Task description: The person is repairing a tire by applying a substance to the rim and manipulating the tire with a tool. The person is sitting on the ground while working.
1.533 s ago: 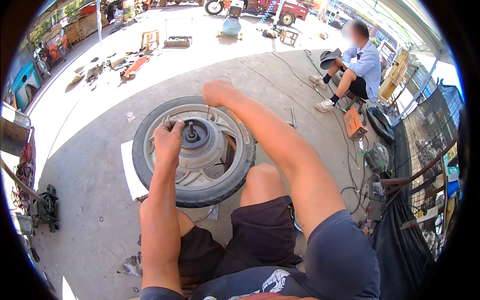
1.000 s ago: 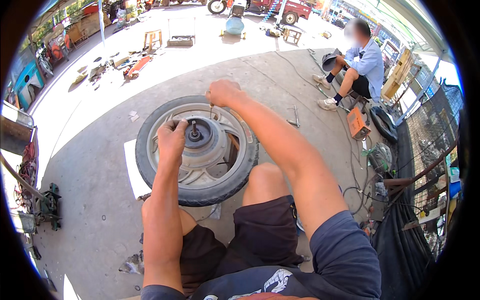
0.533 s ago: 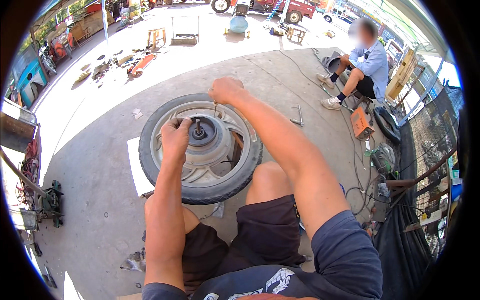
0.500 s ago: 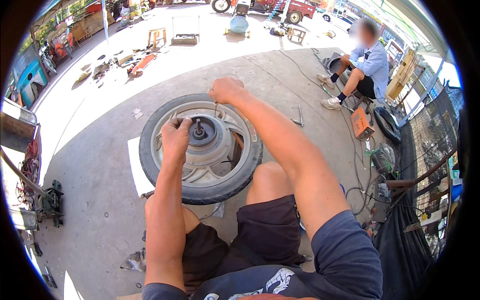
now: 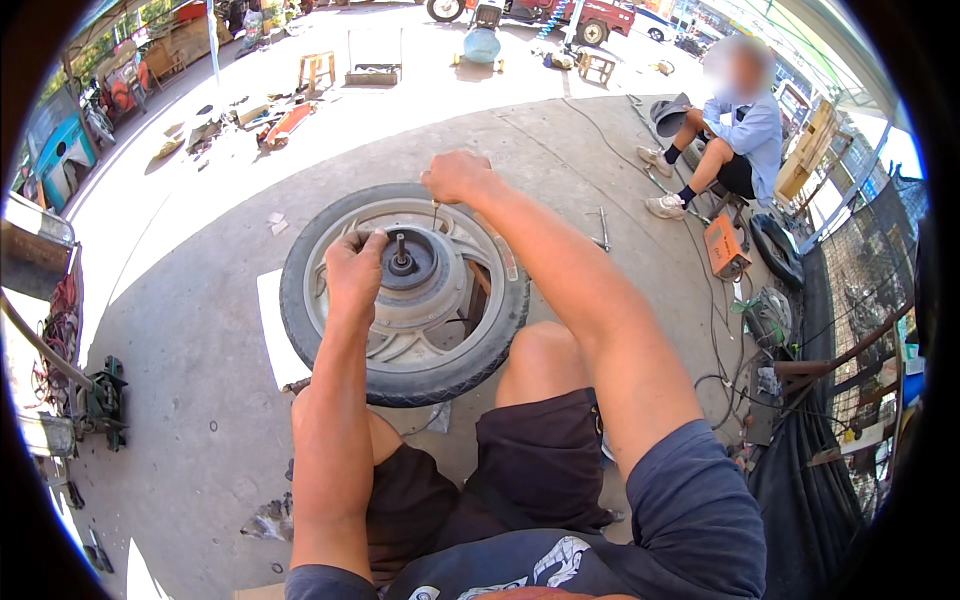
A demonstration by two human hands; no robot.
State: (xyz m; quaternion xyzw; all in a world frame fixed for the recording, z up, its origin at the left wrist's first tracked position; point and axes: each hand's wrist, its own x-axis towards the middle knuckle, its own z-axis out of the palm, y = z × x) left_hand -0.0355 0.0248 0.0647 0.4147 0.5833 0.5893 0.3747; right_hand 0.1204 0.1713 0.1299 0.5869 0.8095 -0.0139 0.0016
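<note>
A motor wheel (image 5: 503, 335) with a black tyre and grey cast spokes lies flat on the ground before my knees. From its round hub (image 5: 425, 300) a short axle (image 5: 401, 247) stands upright. At the hub's far edge my right hand (image 5: 460, 177) is closed in a fist round a thin-shafted hand tool (image 5: 436, 213). The tool's shaft points down to the hub rim; its handle is hidden in the fist. My left hand (image 5: 355, 265) rests at the hub's left side, thumb and fingers bent together beside the axle. Whatever they pinch is hidden.
A white board (image 5: 277, 330) sticks out under the wheel's left side. To the right are a T-shaped metal tool (image 5: 602, 230), an orange box (image 5: 726, 247), cables and a loose tyre (image 5: 776, 250). A seated person (image 5: 745, 130) is at the far right. Stools and parts stand farther off.
Both hands stay at the hub in nearly the same pose. The view has shifted slightly; the seated person's cap and head have moved a little.
</note>
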